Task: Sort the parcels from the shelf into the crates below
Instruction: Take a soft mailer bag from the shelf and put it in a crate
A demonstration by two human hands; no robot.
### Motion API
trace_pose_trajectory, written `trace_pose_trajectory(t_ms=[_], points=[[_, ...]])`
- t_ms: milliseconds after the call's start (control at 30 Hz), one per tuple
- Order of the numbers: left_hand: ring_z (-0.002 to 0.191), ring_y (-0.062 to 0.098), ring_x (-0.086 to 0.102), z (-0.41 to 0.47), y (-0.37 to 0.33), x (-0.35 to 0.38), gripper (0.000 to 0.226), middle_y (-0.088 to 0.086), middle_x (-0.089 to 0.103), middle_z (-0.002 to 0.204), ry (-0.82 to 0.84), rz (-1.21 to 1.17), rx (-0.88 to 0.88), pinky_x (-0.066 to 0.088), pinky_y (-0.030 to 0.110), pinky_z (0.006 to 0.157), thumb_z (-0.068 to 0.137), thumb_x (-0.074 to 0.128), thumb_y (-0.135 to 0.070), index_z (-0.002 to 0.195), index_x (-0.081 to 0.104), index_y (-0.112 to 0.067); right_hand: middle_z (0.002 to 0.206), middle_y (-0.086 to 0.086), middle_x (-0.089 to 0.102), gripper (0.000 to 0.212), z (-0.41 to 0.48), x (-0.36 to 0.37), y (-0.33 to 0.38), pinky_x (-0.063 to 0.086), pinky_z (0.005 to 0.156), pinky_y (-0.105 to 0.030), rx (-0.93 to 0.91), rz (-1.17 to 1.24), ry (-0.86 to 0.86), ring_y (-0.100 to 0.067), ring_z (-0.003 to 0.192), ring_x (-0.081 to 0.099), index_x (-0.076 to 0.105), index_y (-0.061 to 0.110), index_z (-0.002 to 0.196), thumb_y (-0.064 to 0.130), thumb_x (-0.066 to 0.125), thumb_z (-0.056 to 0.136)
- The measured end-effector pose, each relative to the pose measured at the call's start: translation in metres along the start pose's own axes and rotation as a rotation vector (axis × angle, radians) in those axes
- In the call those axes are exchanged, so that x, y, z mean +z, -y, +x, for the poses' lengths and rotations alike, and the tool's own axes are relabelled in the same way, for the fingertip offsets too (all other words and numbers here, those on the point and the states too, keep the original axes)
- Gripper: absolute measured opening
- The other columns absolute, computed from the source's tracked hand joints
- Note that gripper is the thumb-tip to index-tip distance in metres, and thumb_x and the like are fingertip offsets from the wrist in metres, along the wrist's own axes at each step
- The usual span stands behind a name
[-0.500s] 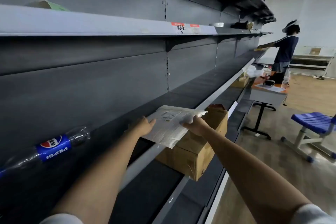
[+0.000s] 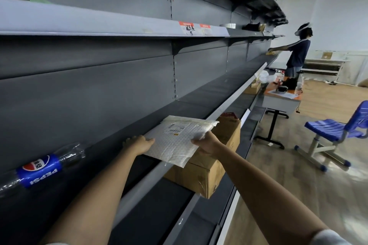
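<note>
While we hold the parcel point(image 2: 179, 141) with both hands, it lies half on the dark shelf point(image 2: 229, 105), and its near corner sticks out past the front edge. Our right hand point(image 2: 207, 143) pinches the right edge, with the fingers closed around the soft wrapping. Our left hand point(image 2: 139, 143) is at the left edge with the thumb on top. Its other fingers are hidden, so we only judge that they go under the parcel and grip it too.

The parcel is a flat white padded envelope with a printed label facing up. We think it is light and bends easily. To do this step well, we should keep both sides supported and lift it a little before we pull, so that the wrapping does not drag or catch on the metal edge. We should also read the label first, because it probably decides where the parcel goes.

Just below the parcel, on the lower shelf, stands an open cardboard box point(image 2: 209, 165). We judge that it may serve as one of the crates, but we cannot be sure. We should lower the parcel flat into it and not drop it on the rim.

An empty plastic bottle point(image 2: 41, 169) lies on the same shelf at our left, well apart from the parcel, so it should not disturb us.
</note>
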State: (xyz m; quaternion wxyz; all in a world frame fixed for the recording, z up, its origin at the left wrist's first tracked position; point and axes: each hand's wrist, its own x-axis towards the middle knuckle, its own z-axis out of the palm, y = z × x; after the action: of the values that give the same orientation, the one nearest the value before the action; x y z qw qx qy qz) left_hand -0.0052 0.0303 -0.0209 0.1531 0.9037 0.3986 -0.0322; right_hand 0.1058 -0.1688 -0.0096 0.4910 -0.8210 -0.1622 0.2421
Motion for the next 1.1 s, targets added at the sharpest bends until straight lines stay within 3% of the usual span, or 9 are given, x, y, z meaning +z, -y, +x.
trace_pose_trajectory(t_ms=[67, 233, 367, 533, 633, 733, 900, 1000, 1100], points=[[0.141, 0.034, 0.025, 0.000, 0.003, 0.001, 0.071, 0.015, 0.028, 0.154, -0.023, 0.054, -0.023, 0.023, 0.040, 0.116, 0.095, 0.025, -0.057, 0.147, 0.029, -0.009, 0.126, -0.015, 0.054, 0.055, -0.004, 0.000, 0.002, 0.055, 0.056, -0.023, 0.024, 0.081, 0.015, -0.016, 0.072, 0.061, 0.032, 0.005, 0.137, 0.014, 0.060, 0.091], [0.139, 0.033, 0.030, 0.004, 0.005, 0.005, 0.071, 0.019, 0.034, 0.150, -0.029, -0.033, -0.006, 0.026, 0.036, 0.112, 0.096, 0.029, -0.054, 0.144, 0.033, -0.002, 0.118, -0.020, 0.061, 0.044, -0.010, -0.003, 0.004, 0.061, 0.060, -0.034, 0.075, 0.206, 0.061, -0.026, 0.081, 0.070, 0.033, 0.009, 0.136, 0.001, 0.048, 0.095], [0.140, 0.034, 0.027, 0.002, 0.003, 0.002, 0.075, 0.018, 0.031, 0.151, -0.036, -0.072, -0.036, 0.025, 0.039, 0.112, 0.094, 0.029, -0.059, 0.144, 0.033, -0.004, 0.089, -0.007, 0.060, 0.026, -0.012, -0.004, 0.001, 0.059, 0.067, -0.031, 0.064, 0.209, 0.001, -0.012, 0.058, 0.062, 0.044, 0.004, 0.124, 0.014, 0.042, 0.100], [0.140, 0.036, 0.019, -0.005, 0.001, 0.008, 0.074, 0.017, 0.021, 0.154, -0.030, -0.088, -0.105, 0.022, 0.041, 0.114, 0.092, 0.032, -0.061, 0.146, 0.030, -0.010, 0.100, -0.007, 0.062, 0.030, -0.020, -0.006, -0.001, 0.053, 0.095, -0.038, 0.066, 0.294, 0.060, -0.020, 0.093, 0.065, 0.042, 0.013, 0.130, 0.016, 0.039, 0.101], [0.137, 0.036, 0.028, -0.005, 0.002, 0.010, 0.073, 0.017, 0.033, 0.149, -0.044, -0.183, -0.096, 0.029, 0.044, 0.112, 0.092, 0.036, -0.059, 0.142, 0.036, -0.005, 0.128, -0.015, 0.058, 0.045, -0.017, -0.010, -0.008, 0.058, 0.083, -0.039, 0.003, 0.306, -0.024, -0.020, 0.085, 0.063, 0.038, 0.012, 0.141, 0.008, 0.045, 0.097], [0.128, 0.036, 0.043, -0.004, 0.001, 0.009, 0.068, 0.016, 0.047, 0.139, -0.059, -0.310, -0.061, 0.037, 0.045, 0.107, 0.091, 0.041, -0.057, 0.132, 0.047, -0.004, 0.111, -0.007, 0.058, 0.053, -0.019, -0.018, -0.012, 0.057, 0.054, -0.027, 0.024, 0.334, -0.051, -0.012, 0.070, 0.061, 0.033, 0.020, 0.146, 0.012, 0.050, 0.097], [0.130, 0.033, 0.043, -0.009, -0.016, 0.005, 0.070, 0.016, 0.041, 0.144, 0.001, -0.566, -0.027, 0.039, 0.039, 0.104, 0.092, 0.049, -0.047, 0.141, 0.033, 0.000, 0.113, -0.006, 0.054, 0.054, -0.023, -0.030, -0.017, 0.055, 0.060, -0.030, 0.017, 0.378, -0.048, -0.018, 0.086, 0.059, 0.036, 0.024, 0.144, 0.004, 0.048, 0.096], [0.112, 0.031, 0.055, -0.011, -0.033, 0.006, 0.052, 0.017, 0.055, 0.123, -0.033, -0.645, 0.033, 0.045, 0.035, 0.088, 0.093, 0.049, -0.035, 0.129, 0.046, 0.002, 0.113, -0.005, 0.057, 0.056, -0.025, -0.043, -0.022, 0.058, 0.070, -0.038, -0.003, 0.391, -0.082, -0.022, 0.097, 0.060, 0.038, 0.028, 0.142, 0.002, 0.049, 0.094], [0.078, 0.022, 0.051, -0.019, -0.062, 0.004, 0.018, 0.011, 0.052, 0.087, -0.074, -0.668, 0.145, 0.036, 0.028, 0.069, 0.093, 0.048, -0.026, 0.089, 0.054, -0.009, 0.096, -0.002, 0.056, 0.058, -0.039, -0.071, -0.030, 0.055, 0.063, -0.035, -0.019, 0.461, -0.142, -0.018, 0.081, 0.058, 0.039, 0.025, 0.141, -0.001, 0.052, 0.091]])
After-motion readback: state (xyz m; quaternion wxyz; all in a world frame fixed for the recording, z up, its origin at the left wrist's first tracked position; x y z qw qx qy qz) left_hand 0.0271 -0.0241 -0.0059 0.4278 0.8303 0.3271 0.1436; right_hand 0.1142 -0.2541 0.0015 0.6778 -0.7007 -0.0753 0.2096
